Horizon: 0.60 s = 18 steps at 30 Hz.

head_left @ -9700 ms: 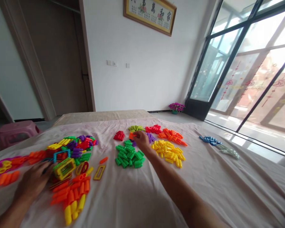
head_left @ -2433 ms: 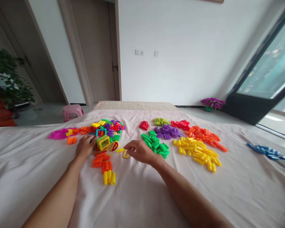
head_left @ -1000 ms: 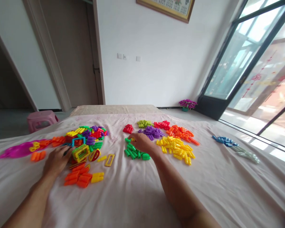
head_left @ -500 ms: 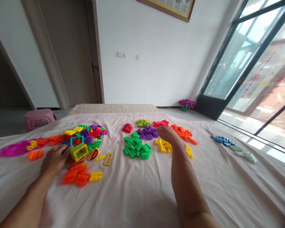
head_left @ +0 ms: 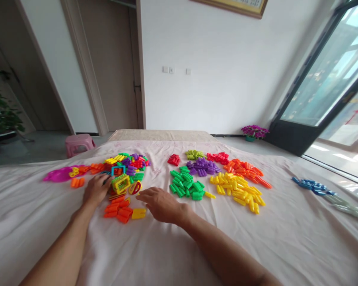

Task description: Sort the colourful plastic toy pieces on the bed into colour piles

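At the left pile, my left hand (head_left: 97, 190) is curled against the near side of the toy pieces, its fingertips partly hidden. A dark bit shows at its fingers, beside a blue square frame (head_left: 118, 170) and a yellow box-like stack of frames (head_left: 121, 183). My right hand (head_left: 161, 204) is stretched low over the cloth, palm down, fingers extended toward a red and yellow rounded piece (head_left: 135, 188). Yellow shows at its fingertips. Orange tube blocks (head_left: 118, 209) and a yellow block (head_left: 139, 213) lie just nearer me.
Sorted tube blocks lie to the right: green (head_left: 186, 183), purple (head_left: 203, 166), yellow (head_left: 238, 188) and orange (head_left: 244, 169). Blue pieces (head_left: 313, 186) and clear pieces (head_left: 349, 206) sit at far right. A magenta toy piece (head_left: 58, 174) lies at left. A pink stool (head_left: 79, 143) stands beyond.
My right hand has moved left from the yellow and purple blocks to the left pile. A single yellow block now lies beside the green ones. The view has turned left; my left hand stays at its pile.
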Tool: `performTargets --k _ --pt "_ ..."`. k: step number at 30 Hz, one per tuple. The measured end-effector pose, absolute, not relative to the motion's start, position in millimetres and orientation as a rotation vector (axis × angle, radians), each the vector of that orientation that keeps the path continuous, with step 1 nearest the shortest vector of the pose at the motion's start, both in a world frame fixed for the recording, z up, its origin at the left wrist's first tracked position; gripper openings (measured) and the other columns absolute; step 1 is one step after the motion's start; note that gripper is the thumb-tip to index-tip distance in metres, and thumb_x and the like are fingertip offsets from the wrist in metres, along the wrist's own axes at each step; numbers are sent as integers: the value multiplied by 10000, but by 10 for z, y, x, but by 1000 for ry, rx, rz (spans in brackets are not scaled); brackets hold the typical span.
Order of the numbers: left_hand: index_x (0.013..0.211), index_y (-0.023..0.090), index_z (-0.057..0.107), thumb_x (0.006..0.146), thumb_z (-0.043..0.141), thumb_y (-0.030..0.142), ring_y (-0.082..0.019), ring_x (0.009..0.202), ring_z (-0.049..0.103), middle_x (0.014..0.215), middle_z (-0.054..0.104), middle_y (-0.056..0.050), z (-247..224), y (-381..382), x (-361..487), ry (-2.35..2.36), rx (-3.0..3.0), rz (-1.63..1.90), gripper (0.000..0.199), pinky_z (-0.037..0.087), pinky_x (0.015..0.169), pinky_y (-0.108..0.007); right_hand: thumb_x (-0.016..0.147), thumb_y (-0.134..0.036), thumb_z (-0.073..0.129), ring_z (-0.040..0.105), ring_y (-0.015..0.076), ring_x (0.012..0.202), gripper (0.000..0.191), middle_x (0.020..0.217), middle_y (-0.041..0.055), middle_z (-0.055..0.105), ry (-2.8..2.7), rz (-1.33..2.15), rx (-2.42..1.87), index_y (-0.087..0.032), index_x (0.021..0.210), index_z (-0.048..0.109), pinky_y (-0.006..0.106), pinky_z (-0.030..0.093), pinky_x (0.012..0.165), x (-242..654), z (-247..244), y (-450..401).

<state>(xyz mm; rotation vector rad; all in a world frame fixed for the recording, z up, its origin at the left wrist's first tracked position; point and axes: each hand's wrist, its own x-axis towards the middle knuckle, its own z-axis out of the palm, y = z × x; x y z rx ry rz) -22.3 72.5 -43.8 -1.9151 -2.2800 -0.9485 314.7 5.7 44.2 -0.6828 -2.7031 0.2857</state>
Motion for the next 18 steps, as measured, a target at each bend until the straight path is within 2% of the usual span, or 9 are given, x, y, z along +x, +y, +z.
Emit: performTargets --k 3,7,10,14,18 --pt "1086 175 701 886 348 597 -264 1258 553 1296 648 -142 -439 718 -216 -2281 -1911 -954 585 392 1123 -387 986 -180 475 500 226 1295 406 1416 104 562 -2675 188 -747 -209 1388 527 370 446 1036 3037 296 72" --pt "1103 181 694 890 347 612 -265 1262 548 1306 641 -139 -443 714 -214 -2279 -1896 -961 593 392 1121 -388 964 -220 549 579 223 1101 254 1168 86 671 -2676 149 -923 -211 1200 643 350 473 943 2956 196 164" --pt "1115 172 693 891 350 611 -268 1255 550 1297 642 -144 -441 712 -213 -2271 -1902 -961 601 393 1119 -388 970 -226 537 590 219 1009 188 1047 78 680 -2658 134 -1039 -206 1060 700 332 473 879 2939 161 195" --pt "1115 167 694 901 343 606 -270 1244 554 1289 647 -145 -441 716 -213 -2267 -1914 -965 602 398 1113 -402 975 -196 513 600 188 1022 252 1078 60 687 -2624 240 -1077 -232 1129 710 277 453 870 3030 260 230" --pt "1093 179 700 898 366 591 -269 1259 544 1300 644 -141 -443 722 -212 -2268 -1912 -972 565 388 1122 -408 969 -195 498 622 179 1042 305 1132 60 692 -2487 236 -1237 -236 1197 696 243 438 840 3315 629 348"
